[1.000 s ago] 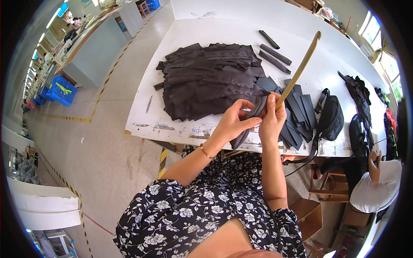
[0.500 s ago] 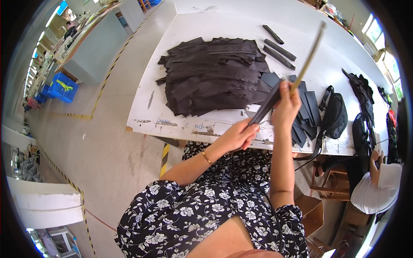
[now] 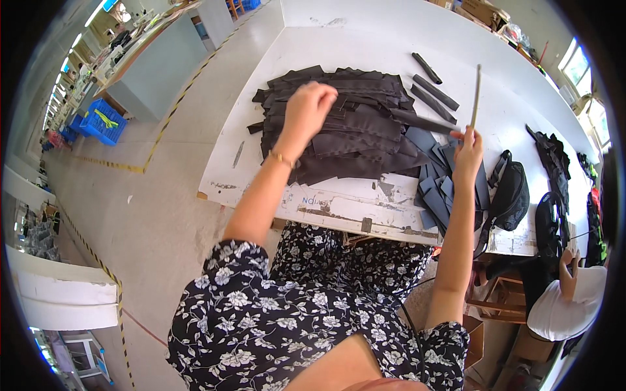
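Note:
My right hand [image 3: 469,156] is closed round a thin rod [image 3: 476,98] that stands up from the fingers. A folded dark fabric strip [image 3: 424,122] reaches from the pile to those fingers; whether they grip its end I cannot tell. Over the large pile of dark fabric pieces [image 3: 358,143], my left hand [image 3: 310,111] is held with its fingers curled together, and anything in them is hidden. Stiff dark-grey flat pieces [image 3: 433,195] lie in a loose heap below my right hand. Beyond the pile rest several narrow folded strips [image 3: 435,92].
A black mesh waist bag [image 3: 512,195] lies at the right of the white table [image 3: 261,195], with more black bags [image 3: 548,215] beyond it. Another person [image 3: 564,300] sits at the far right. A blue crate [image 3: 104,124] stands on the floor at left.
My left hand has let go of the strip and moved up and left over the pile. My right hand has moved right with the rod, which now stands more upright.

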Motion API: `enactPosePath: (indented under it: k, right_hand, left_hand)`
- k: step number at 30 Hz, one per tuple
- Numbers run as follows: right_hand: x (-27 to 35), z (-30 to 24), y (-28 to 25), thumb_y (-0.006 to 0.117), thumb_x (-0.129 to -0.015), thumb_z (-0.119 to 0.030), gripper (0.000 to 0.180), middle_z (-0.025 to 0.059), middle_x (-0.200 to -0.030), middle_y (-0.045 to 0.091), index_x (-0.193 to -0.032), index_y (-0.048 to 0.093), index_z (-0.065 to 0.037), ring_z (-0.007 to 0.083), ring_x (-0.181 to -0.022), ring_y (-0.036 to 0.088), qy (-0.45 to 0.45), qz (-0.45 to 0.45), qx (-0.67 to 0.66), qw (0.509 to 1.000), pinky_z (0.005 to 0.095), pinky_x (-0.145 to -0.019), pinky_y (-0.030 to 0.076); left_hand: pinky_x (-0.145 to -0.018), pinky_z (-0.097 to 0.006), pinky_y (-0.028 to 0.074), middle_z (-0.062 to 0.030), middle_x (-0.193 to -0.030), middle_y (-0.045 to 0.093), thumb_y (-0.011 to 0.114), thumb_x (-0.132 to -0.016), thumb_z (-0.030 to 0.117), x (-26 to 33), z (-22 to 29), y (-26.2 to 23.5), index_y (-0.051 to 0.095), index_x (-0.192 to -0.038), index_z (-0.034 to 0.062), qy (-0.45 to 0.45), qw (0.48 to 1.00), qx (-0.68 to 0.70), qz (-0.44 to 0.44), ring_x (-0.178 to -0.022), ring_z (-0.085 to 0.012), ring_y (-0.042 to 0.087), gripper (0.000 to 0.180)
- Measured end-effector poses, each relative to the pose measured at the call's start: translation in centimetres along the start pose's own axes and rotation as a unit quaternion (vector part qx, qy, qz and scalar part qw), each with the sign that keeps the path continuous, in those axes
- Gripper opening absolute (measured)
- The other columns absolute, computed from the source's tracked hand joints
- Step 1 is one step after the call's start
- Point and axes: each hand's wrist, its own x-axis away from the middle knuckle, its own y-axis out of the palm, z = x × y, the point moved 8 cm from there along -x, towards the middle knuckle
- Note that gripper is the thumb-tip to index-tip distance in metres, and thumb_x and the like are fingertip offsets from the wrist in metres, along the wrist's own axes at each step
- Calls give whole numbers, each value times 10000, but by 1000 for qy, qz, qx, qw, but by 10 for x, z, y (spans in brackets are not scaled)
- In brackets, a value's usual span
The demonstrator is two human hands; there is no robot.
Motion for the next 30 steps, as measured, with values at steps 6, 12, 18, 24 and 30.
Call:
enactPosePath:
  k: [6,12,18,24,30]
  right_hand:
    - [64,-22,0,484,-1010,-174,247,3,-702,575,-1155,601,-14,47,-571,381,-52,-111,114,986,217,-521,311]
    - [106,-34,-23,553,-973,-123,226,-11,-643,512,-1111,665,17,41,-599,461,-77,-222,177,956,217,-528,351]
    - [136,-50,-3,581,-951,-109,215,3,-615,528,-1095,667,26,58,-569,480,-86,-273,176,942,231,-523,381]
    - [147,-46,0,599,-940,-110,227,19,-613,532,-1106,660,33,65,-565,480,-48,-300,191,933,240,-527,388]
    - [158,-43,-2,598,-941,-110,234,31,-607,537,-1128,651,20,75,-556,481,-29,-317,210,925,247,-533,398]
  left_hand:
    - [-879,-364,471,-81,-1027,679,720,-818,180,-26,-89,68,716,-948,78,-97,960,-13,-262,-1036,-291,588,166]
    - [-829,-308,455,16,-1050,678,708,-835,128,-30,-35,18,727,-912,99,-37,987,81,-137,-1056,-164,547,84]
    - [-826,-281,439,31,-1028,674,735,-810,114,-11,4,-6,743,-900,113,-45,979,141,-137,-1047,-146,537,91]
    - [-858,-306,432,-4,-911,656,764,-752,71,1,30,-7,717,-823,73,32,984,134,-110,-977,-177,554,84]
    - [-877,-317,438,-21,-876,663,768,-725,44,18,59,-4,707,-788,58,82,982,144,-89,-951,-194,571,89]
